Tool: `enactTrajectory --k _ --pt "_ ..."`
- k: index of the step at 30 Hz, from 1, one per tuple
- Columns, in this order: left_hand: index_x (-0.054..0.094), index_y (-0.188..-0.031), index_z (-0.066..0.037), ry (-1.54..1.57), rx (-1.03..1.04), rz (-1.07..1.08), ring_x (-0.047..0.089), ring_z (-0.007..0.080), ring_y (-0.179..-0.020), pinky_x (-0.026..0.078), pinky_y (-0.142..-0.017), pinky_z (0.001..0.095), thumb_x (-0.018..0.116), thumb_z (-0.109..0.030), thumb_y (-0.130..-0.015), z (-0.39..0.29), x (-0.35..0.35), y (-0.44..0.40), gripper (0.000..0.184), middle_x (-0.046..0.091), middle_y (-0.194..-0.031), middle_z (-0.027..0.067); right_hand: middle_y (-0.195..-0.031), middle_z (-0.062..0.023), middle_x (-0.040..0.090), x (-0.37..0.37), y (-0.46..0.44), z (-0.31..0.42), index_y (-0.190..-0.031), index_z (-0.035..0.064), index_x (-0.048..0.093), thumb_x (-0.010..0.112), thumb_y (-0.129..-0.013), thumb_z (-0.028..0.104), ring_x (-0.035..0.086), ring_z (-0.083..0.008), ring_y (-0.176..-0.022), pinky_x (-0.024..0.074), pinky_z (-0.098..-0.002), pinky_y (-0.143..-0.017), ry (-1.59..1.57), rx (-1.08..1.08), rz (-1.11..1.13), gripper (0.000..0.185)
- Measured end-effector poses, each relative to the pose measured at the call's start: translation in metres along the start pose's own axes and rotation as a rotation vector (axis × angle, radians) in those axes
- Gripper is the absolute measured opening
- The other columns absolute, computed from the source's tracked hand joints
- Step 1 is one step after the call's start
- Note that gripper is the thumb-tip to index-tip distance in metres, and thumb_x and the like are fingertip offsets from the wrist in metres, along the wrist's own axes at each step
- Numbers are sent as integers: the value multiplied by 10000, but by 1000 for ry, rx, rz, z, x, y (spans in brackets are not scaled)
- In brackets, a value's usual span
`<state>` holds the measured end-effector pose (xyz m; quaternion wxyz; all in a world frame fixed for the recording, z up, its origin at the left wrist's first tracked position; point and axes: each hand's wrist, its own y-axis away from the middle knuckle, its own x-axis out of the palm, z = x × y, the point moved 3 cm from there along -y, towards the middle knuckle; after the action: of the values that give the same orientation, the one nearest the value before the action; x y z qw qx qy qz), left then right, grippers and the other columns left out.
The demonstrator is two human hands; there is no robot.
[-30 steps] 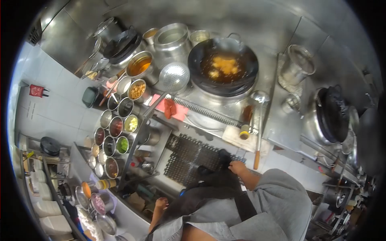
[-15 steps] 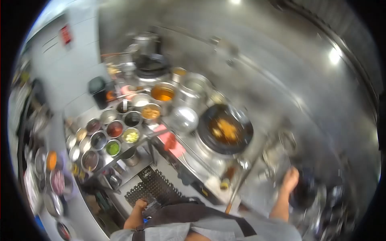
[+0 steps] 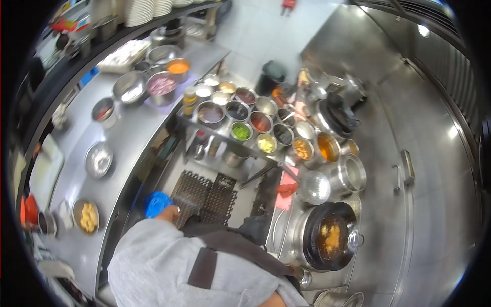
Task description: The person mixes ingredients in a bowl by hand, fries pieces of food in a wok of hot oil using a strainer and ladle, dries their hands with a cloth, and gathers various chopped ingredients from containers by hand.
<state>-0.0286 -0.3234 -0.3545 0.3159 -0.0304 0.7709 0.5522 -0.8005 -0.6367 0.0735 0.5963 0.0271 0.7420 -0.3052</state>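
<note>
My left hand (image 3: 168, 213) hangs low in front of my apron, above the aisle. Its fingers look curled, with a small bright spot at their tips; what they hold, if anything, I cannot make out. Right beside it is a round blue plastic thing (image 3: 157, 204); whether they touch is unclear. My right hand is out of view. On the stove to the right, a dark wok (image 3: 313, 245) contains brown liquid and golden-brown pieces of food (image 3: 332, 239). A round metal strainer (image 3: 314, 188) lies just beyond the wok.
Pots of sauces and chopped food (image 3: 260, 122) crowd the stand ahead. A long steel counter (image 3: 128, 148) on the left bears a bowl of yellowish pieces (image 3: 88, 217) and other bowls. A perforated black mat (image 3: 204, 197) covers the aisle floor. Stacked plates (image 3: 139, 11) fill the shelf above.
My view has swung left, bringing in the left counter and the blue thing. The wok now appears farther right and lower. My right hand has left the view.
</note>
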Motion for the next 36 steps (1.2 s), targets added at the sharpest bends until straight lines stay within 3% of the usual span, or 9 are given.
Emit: enactTrajectory --k 8,10,15,20,22,25,27,31,36 --pt "682 -936 -88 224 -21 99 605 303 -972 485 -812 401 634 -246 -682 -28 -10 51 302 626 -1035 161 -952 -200 603 73 -17 7 -999 2 583 661 -750 278 606 -297 -758 501 -365 -660 -339 176 140 380" --pt "685 -914 -63 -27 100 -149 606 310 -967 487 -809 399 568 -172 -660 -58 -37 54 300 629 -1020 165 -943 -200 604 92 -16 1 -989 4 584 662 -750 279 608 -294 -741 502 -363 -648 -520 298 188 372" --pt "687 -902 -47 -121 265 -260 598 322 -971 480 -825 394 532 -172 -639 -109 -76 45 330 616 -1031 181 -920 -199 605 211 -87 -66 -964 7 588 664 -751 280 612 -288 -698 505 -356 -619 -1344 776 344 355" --pt "685 -888 -28 -205 369 -163 600 327 -958 474 -826 399 541 -185 -624 -103 -70 59 340 618 -1022 189 -806 -147 602 -8 58 103 -991 -58 520 509 -869 171 578 -210 -633 453 -271 -502 -1802 578 -216 260" --pt "683 -882 -17 -266 359 -106 601 329 -953 473 -822 402 545 -186 -616 -88 -62 63 344 619 -1015 191 -881 -148 607 -26 64 113 -1181 9 357 496 -856 97 562 -205 -576 380 -277 -402 -1772 596 -214 364" --pt "685 -871 -16 -365 348 52 609 312 -947 477 -803 390 561 -150 -590 -55 -41 58 335 631 -988 196 -625 -81 536 -11 63 105 -894 53 504 479 -870 173 437 -150 -438 298 -261 -350 -1783 552 175 125" --pt "691 -863 -31 -315 234 256 619 290 -932 482 -775 372 568 -108 -561 -18 -10 12 336 637 -964 201 -579 -63 500 -30 84 116 -851 62 514 480 -864 192 425 -146 -420 278 -255 -336 -1658 581 242 136" --pt "699 -830 -45 -341 203 184 631 289 -880 489 -737 374 555 -81 -557 27 14 -8 311 641 -936 209 -533 -42 469 -18 114 121 -806 65 512 487 -843 193 419 -135 -395 260 -254 -303 -1452 594 471 136" --pt "695 -863 -74 -219 159 223 647 289 -790 518 -667 383 549 -88 -601 29 -19 41 300 658 -899 163 -648 -68 529 -27 132 146 -1005 12 467 461 -816 70 434 -111 -409 302 -238 -318 -1513 542 357 197"
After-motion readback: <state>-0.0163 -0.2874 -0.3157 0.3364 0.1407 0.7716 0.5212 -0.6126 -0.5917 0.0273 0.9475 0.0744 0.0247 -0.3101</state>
